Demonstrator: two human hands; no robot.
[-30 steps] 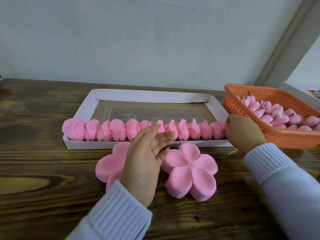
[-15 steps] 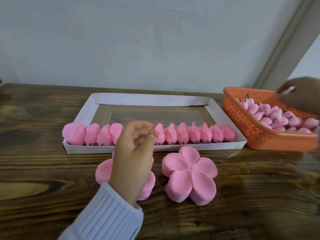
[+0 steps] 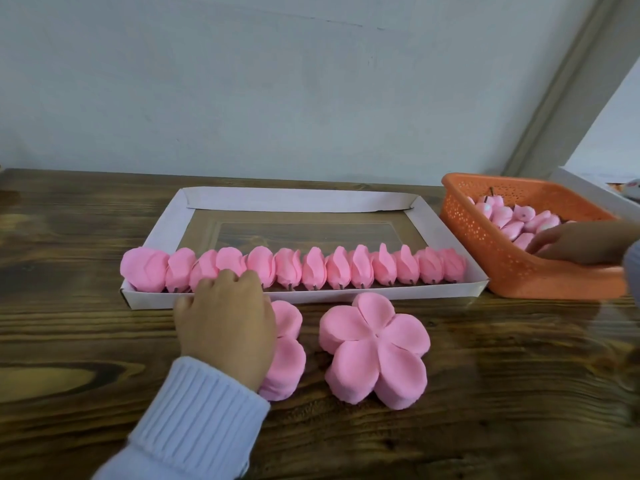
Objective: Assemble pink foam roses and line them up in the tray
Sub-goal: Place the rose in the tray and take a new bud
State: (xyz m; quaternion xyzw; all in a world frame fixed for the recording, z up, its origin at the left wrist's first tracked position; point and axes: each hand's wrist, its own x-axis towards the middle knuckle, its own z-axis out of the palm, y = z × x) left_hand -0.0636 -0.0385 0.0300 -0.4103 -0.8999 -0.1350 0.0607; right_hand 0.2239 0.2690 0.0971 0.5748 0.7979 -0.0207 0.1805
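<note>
R grip (image 3: 575,242) moved off tray (image 3: 294,199), now in basket (image 3: 485,244) among buds (image 3: 502,216); L grip (image 3: 225,320) dropped onto petal stack (image 3: 287,358). Can't tell if either holds anything. Next assembly likely starting.

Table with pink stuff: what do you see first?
A long row of pink roses fills the front of the white tray. Before it lies a big stack of flower-shaped petals, beside the left hand. At the right, an orange basket holds more pink buds.

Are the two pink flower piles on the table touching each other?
Apart. The head view shows bare table between the left pile and right pile.
</note>
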